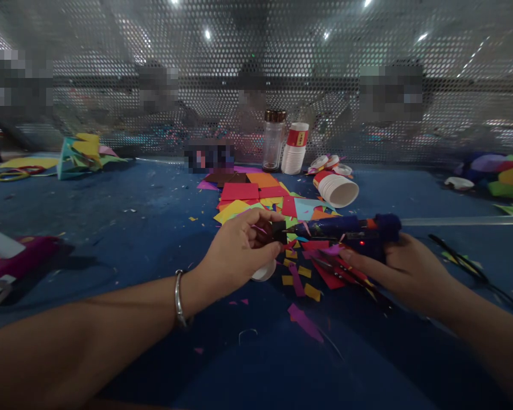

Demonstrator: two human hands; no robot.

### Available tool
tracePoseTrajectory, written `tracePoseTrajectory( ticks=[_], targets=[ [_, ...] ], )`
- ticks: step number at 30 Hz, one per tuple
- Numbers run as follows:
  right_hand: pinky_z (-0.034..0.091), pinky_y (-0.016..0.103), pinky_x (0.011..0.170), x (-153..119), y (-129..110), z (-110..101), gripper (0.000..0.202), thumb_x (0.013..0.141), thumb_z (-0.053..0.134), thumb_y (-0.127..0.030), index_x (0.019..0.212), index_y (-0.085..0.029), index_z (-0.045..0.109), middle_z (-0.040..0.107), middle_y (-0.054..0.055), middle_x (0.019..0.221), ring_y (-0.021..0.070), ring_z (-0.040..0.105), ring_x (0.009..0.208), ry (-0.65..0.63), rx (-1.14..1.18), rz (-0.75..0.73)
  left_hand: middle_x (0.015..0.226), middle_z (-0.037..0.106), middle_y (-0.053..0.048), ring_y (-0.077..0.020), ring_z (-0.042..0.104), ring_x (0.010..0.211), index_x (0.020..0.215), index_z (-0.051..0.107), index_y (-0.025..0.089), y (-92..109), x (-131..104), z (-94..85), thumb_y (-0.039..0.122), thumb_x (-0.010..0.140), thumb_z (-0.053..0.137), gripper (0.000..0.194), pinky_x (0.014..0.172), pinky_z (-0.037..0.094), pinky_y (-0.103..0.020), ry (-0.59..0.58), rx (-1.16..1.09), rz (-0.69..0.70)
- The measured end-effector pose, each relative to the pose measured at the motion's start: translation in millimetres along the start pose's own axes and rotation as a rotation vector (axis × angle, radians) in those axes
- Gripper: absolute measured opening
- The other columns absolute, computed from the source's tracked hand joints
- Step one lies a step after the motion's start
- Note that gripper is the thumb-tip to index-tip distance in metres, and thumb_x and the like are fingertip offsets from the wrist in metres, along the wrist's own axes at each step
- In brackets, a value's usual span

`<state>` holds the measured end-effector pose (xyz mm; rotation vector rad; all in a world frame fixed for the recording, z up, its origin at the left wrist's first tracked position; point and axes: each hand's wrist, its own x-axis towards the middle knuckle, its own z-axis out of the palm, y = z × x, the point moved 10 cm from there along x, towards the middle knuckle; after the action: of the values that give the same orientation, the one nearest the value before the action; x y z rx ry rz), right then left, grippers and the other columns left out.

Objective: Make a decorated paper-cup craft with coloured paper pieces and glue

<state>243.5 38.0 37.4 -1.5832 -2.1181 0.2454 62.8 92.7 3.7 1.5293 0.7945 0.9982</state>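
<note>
My left hand [250, 242], a silver bangle on its wrist, pinches a small black piece [279, 232] that looks like paper. In my right hand [404, 270] is a blue hot glue gun [342, 229] with a small red light lit. Its nozzle points left at the black piece; whether they touch I cannot tell. Partly hidden under my left hand is a white paper cup [265, 271]. Beneath the glue gun lie red paper [331, 278], small yellow and purple scraps [297, 279], and a dark, blurred long tool, perhaps scissors.
Coloured paper sheets [239, 192] lie beyond my hands. A clear bottle [273, 142], stacked paper cups [294, 151] and tipped cups [337, 189] stand or lie near the perforated metal screen [222, 97]. A black cable [474, 267] runs at right; a magenta box [29, 259] sits at left.
</note>
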Motion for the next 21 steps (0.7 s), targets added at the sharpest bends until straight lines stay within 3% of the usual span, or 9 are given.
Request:
tracePoseTrajectory(
  ticks=[6,11,18,21],
  targets=[
    [0.058,0.047,0.087,1,-4,0,0.035,0.091,0.049,-0.047,0.1,-0.024,0.075,0.079,0.007,0.101,0.0305,0.073,0.095,-0.001,0.042,-0.014,0.089,0.069,-0.002,-0.0136,0.066,0.078,0.105,0.063,0.017,-1,1,-0.5,0.012,0.068,0.069,0.037,0.07,0.054,-0.026,0.005,0.005,-0.01],
    [0.059,0.04,0.067,2,-7,-1,0.03,0.09,0.051,-0.043,0.076,-0.026,0.071,0.076,0.004,0.074,0.0264,0.072,0.069,0.015,0.039,-0.002,0.089,0.069,-0.002,-0.0143,0.066,0.079,0.105,0.062,0.017,2,0,-0.9,0.014,0.069,0.07,0.037,0.071,0.054,-0.027,-0.001,0.009,0.017],
    [0.057,0.037,0.069,2,-9,-4,0.03,0.088,0.051,-0.044,0.088,-0.023,0.074,0.077,0.006,0.079,0.0259,0.071,0.072,0.07,0.037,-0.01,0.093,0.071,-0.004,-0.0171,0.068,0.087,0.107,0.062,0.017,3,-1,-1.8,0.016,0.07,0.074,0.039,0.074,0.055,-0.029,0.018,-0.065,0.01],
    [0.049,0.033,0.055,5,5,-7,0.038,0.085,0.05,-0.05,0.063,-0.023,0.065,0.066,0.004,0.056,0.0217,0.062,0.055,0.073,-0.013,0.061,0.093,0.072,-0.003,-0.0155,0.068,0.086,0.107,0.062,0.018,2,-1,-1.8,0.016,0.069,0.077,0.041,0.078,0.055,-0.029,0.021,-0.125,-0.005]
  ],
)
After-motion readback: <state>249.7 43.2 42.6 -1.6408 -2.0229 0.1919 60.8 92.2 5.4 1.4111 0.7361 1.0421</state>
